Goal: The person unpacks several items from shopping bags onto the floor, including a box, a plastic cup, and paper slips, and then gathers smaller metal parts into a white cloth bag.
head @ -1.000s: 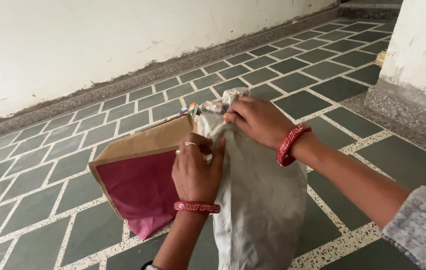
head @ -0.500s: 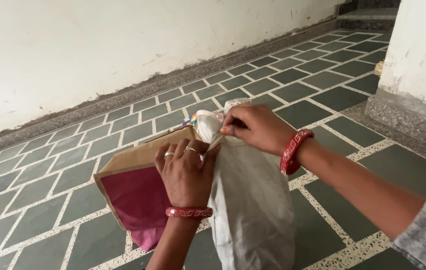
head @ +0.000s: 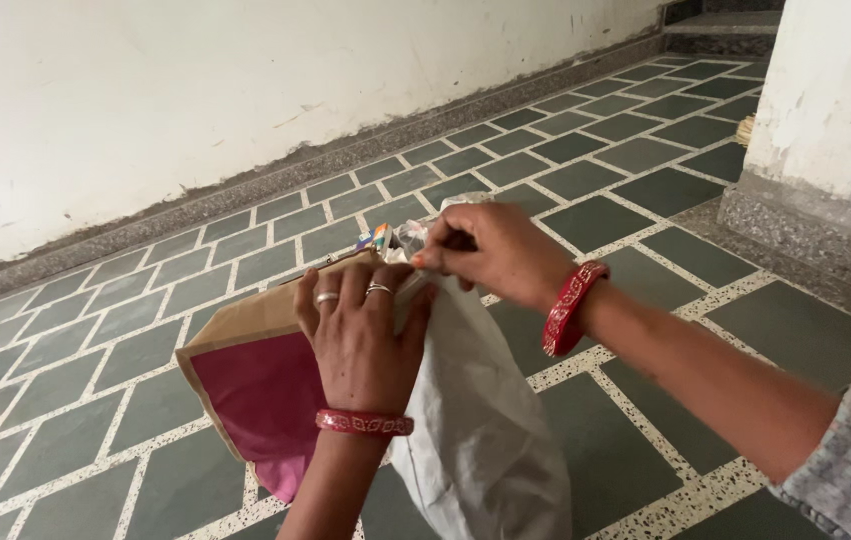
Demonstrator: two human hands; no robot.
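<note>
My left hand (head: 361, 340), with two rings and a red bangle, lies flat over the top edge of a brown paper bag with a pink panel (head: 256, 385) and against a grey-white plastic bag (head: 481, 440). My right hand (head: 491, 250), also wearing a red bangle, pinches the gathered neck of the plastic bag at its top. A small multicoloured item (head: 374, 238) sticks up just behind the paper bag's top edge. Both bags hang above the floor.
Dark green floor tiles (head: 646, 190) with speckled pale joints spread all around. A white wall (head: 196, 90) with a grey stone skirting runs along the far left. A white pillar (head: 836, 100) on a stone base stands at the right, with steps behind it.
My left hand has slid up and spread flat over the paper bag's top edge. My right hand keeps pinching the plastic bag's neck, and the view has shifted slightly.
</note>
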